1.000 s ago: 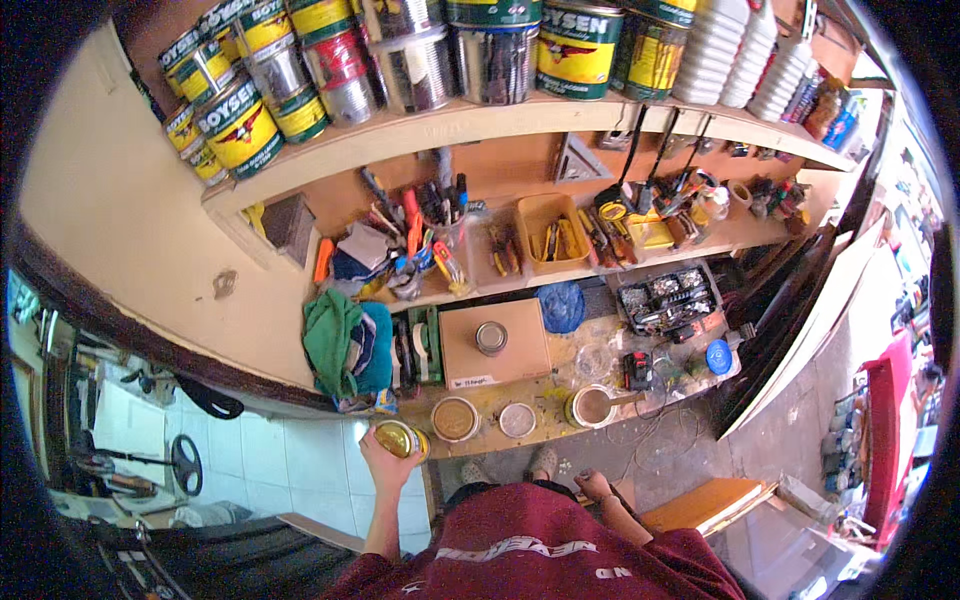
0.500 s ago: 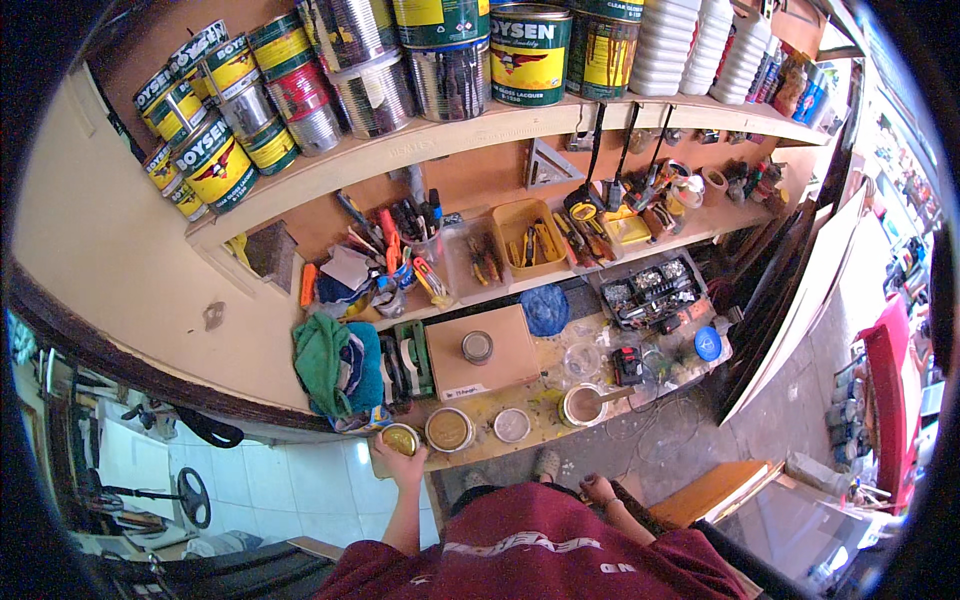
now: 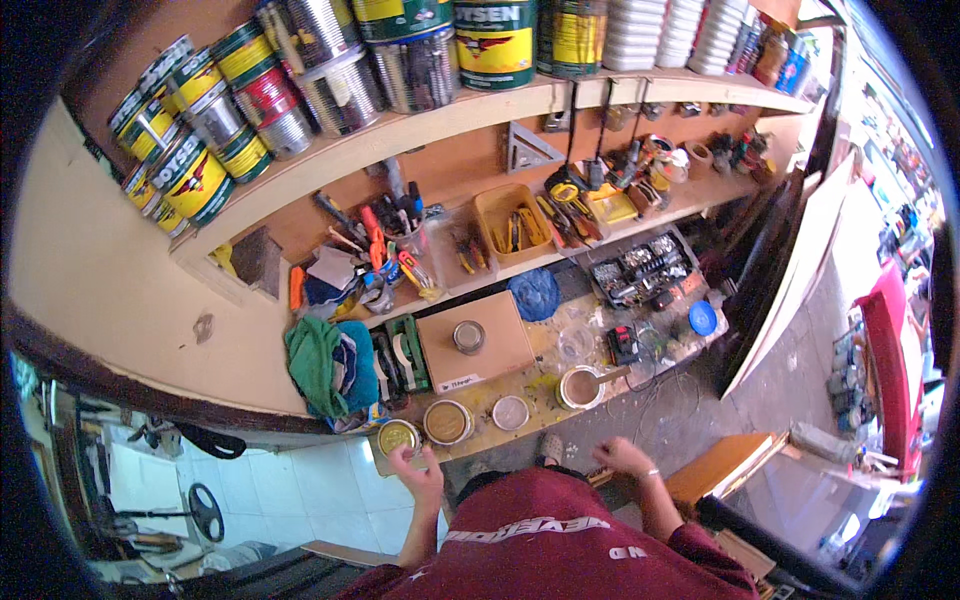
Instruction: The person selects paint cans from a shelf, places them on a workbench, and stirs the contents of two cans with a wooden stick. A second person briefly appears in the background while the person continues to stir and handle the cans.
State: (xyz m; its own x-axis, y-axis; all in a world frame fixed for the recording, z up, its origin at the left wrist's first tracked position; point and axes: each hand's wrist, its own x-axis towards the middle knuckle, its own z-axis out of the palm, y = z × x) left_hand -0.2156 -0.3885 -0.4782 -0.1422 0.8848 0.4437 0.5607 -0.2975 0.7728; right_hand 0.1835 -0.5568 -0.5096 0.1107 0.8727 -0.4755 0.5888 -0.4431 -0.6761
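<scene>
My left hand [image 3: 420, 474] is just below a small round can [image 3: 398, 437] with a yellowish top, at the left front corner of the workbench [image 3: 480, 447]. Its thumb and fingers are apart, and nothing shows between them. My right hand [image 3: 627, 458] is raised beyond the bench's front edge, fingers curled in, with no object visible in it. Nearest to it on the bench is an open can of brownish paste [image 3: 580, 388] with a flat stick [image 3: 614, 374] leaning across its rim. Between the hands stand a wider tan-topped can [image 3: 447, 422] and a small pale round container [image 3: 510, 412].
A cardboard box [image 3: 480, 355] carries a small metal can [image 3: 468, 337]. Behind are a blue plastic bag [image 3: 534, 294] and a compartment tray of hardware [image 3: 645, 268]. A black-and-red battery pack [image 3: 623, 345] and a blue lid [image 3: 702, 318] lie right. Paint cans [image 3: 495, 45] fill the upper shelf.
My left hand has let go of the yellowish-topped can and drawn back toward me. My right hand has risen forward and slightly right. The view has shifted a little.
</scene>
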